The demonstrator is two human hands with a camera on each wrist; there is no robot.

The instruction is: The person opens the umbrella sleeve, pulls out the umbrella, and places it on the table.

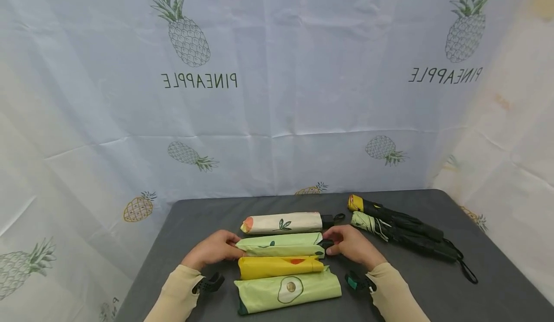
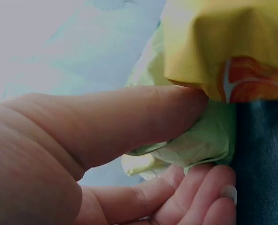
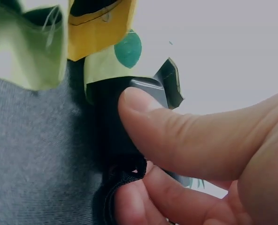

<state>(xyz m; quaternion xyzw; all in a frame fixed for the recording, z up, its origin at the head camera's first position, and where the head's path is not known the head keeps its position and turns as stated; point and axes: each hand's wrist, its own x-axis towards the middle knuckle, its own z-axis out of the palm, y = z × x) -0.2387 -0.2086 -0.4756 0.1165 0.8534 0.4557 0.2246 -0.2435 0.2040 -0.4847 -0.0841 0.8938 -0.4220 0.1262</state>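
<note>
Currently, a pale-green umbrella (image 1: 279, 245) is pinched by the left hand (image 1: 216, 250) at nine o'clock, the right hand (image 1: 352, 245) at three.

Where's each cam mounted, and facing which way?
Head: worn on head, facing forward and down at table and pineapple cloth; shows left hand, right hand and sleeves.
Left wrist: worn there, facing that hand at the held green umbrella.
Right wrist: worn there, facing that hand on the umbrella's black handle.
Wrist views share that umbrella and the yellow umbrella.
</note>
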